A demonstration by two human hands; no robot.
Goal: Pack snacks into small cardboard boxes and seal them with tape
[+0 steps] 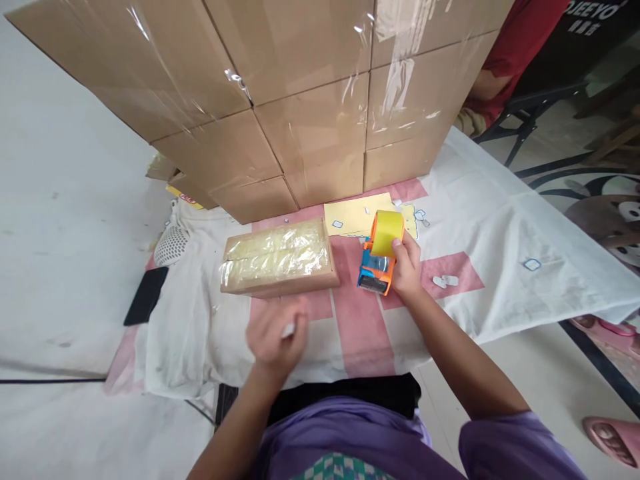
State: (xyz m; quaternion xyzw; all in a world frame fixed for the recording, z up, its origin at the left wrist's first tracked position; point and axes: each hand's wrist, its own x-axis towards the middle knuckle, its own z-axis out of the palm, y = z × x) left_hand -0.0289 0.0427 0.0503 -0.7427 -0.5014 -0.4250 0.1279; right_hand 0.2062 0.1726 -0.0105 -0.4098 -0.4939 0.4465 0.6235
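My right hand (pixel 407 267) grips a tape dispenser (pixel 379 267) in blue and orange, with a roll of yellow tape (pixel 387 233) on it, above the cloth. A cardboard box (pixel 280 260) lies to its left, the top covered with shiny, pale yellowish tape. In front of that box hangs my left hand (pixel 277 333), blurred by motion, its fingers curled closed. A small whitish bit shows between them, too blurred to name. The left hand looks apart from the box.
Stacked cardboard boxes (pixel 315 127) stand like a wall at the back. A pink-and-white cloth (pixel 360 333) covers the table, with a yellow sheet (pixel 350 212), white scraps (pixel 445 281) and a black phone-like slab (pixel 145 296). A person in a red sleeve (pixel 530 40) is at the far right.
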